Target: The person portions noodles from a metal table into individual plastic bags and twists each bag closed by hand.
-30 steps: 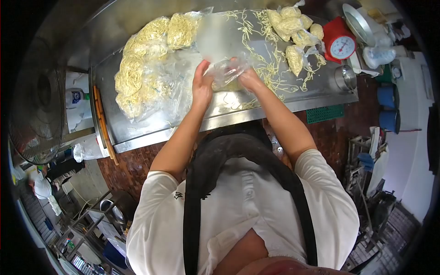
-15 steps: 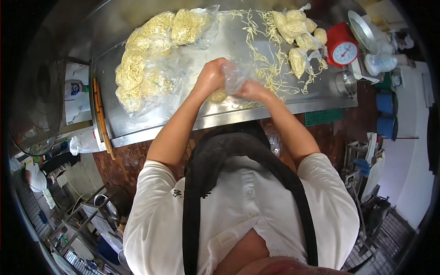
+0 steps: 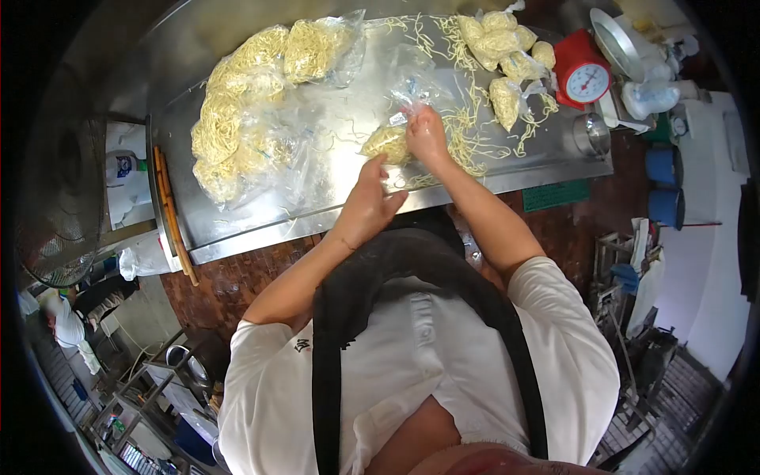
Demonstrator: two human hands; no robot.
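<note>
A clear plastic bag of noodles (image 3: pixel 385 146) lies near the front of the steel table. My right hand (image 3: pixel 427 138) is closed round the bag's gathered neck, and the loose top of the plastic spreads out beyond my fist. Just on the near side of the bag, my left hand (image 3: pixel 369 203) has its fingers apart and holds nothing. Its fingertips come close to the noodles; whether they touch I cannot tell. Loose noodle strands (image 3: pixel 467 131) lie scattered to the right of my right hand.
Large open bags of noodles (image 3: pixel 226 119) cover the left part of the table (image 3: pixel 332 170). Several tied noodle bags (image 3: pixel 495 39) sit at the back right, beside a red dial scale (image 3: pixel 582 75). A metal cup (image 3: pixel 591 134) stands by the right edge. Wooden rods (image 3: pixel 170 210) lean at the left.
Both hands were together at the bag's top. My left hand has let go and dropped toward me, opening. My right hand now grips the neck, and the noodle-filled part shows more fully.
</note>
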